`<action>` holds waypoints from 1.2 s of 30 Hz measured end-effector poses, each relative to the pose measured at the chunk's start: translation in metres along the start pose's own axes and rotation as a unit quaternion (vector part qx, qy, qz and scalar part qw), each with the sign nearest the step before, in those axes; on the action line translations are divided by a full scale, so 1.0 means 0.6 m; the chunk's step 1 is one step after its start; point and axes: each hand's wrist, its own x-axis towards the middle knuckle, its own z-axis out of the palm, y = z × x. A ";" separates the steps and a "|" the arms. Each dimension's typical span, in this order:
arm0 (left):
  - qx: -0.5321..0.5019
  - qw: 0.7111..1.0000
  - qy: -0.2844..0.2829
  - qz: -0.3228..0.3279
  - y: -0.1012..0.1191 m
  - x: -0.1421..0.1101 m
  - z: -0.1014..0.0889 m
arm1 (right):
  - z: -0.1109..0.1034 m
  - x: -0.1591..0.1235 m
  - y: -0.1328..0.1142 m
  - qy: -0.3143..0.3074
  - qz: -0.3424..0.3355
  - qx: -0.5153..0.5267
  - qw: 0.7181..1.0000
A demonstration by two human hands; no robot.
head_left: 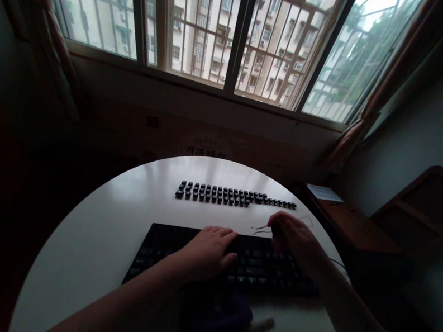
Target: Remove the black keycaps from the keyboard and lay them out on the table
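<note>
A black keyboard (267, 270) lies on the round white table (109, 226) in front of me. My left hand (207, 251) rests flat on the keyboard's middle, fingers loosely stretched. My right hand (296, 238) hovers over the keyboard's far right edge with fingers curled; what they hold is hidden. A thin wire tool (262, 229) lies on the table right beside that hand. Several loose black keycaps (233, 196) are set out in neat rows farther back on the table.
A dark purple object (222, 313) and a pale stick-like thing (263, 325) lie at the table's near edge. A wooden side table (348, 218) with a paper (324, 193) stands to the right. A barred window (235, 32) fills the back wall.
</note>
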 end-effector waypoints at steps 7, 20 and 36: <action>-0.057 0.993 0.017 0.098 0.006 -0.006 -0.034 | 0.019 -0.020 0.051 0.016 0.038 0.073 0.996; -0.029 0.983 -0.119 0.136 0.007 -0.015 -0.027 | 0.055 -0.018 0.108 0.113 -0.017 -0.075 0.991; -0.026 0.982 -0.123 0.138 0.006 -0.014 -0.027 | 0.063 -0.019 0.095 0.077 -0.005 -0.142 0.987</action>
